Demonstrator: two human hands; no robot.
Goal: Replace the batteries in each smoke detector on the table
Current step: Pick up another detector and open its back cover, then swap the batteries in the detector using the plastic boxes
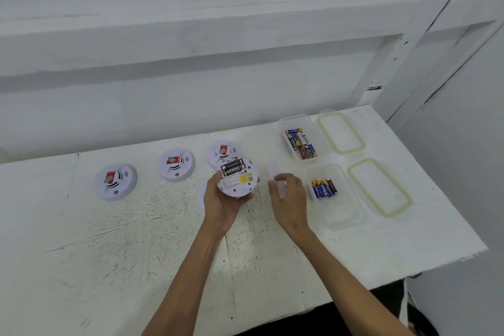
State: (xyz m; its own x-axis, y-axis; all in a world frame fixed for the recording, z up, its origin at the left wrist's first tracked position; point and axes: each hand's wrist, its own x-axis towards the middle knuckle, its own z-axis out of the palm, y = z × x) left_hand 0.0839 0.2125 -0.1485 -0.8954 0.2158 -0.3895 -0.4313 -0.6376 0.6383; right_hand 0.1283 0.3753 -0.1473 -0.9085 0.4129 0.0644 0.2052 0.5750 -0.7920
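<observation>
My left hand (222,204) holds a white smoke detector (237,177) turned back side up, a little above the table. Its battery bay is uncovered and shows black batteries (232,167). My right hand (289,198) hovers to the right of it and pinches a small white cover piece (276,172). Three more white detectors lie face up on the table: one at the left (115,181), one in the middle (176,164), one (222,150) partly hidden behind the held one.
Two clear plastic boxes stand at the right: the far box (315,128) holds several mixed batteries (301,142), the near box (346,210) holds several blue batteries (324,187). Two green-rimmed lids (341,132) (380,187) lie beside them. The white table (136,240) ends at the right.
</observation>
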